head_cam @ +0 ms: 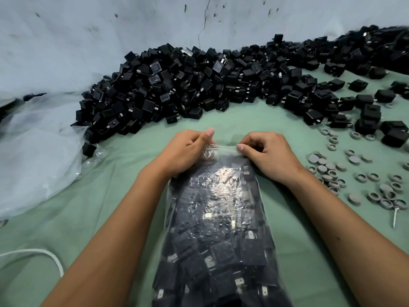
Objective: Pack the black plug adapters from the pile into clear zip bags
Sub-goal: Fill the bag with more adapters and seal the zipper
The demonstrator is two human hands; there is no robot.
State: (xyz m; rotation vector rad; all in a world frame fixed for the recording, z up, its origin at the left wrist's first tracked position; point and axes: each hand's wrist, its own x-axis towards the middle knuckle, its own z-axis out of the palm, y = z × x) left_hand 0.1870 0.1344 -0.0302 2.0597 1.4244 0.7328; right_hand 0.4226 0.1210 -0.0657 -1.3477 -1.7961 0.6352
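No readable text, label, brand or number on anything.

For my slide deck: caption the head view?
Both hands pinch shut a full zip bag before the adapter pile.

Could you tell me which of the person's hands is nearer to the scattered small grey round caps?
Right. The right hand pinches the filled clear zip bag's top edge just beside the small grey round caps; the left hand grips the same edge farther away, across the bag.
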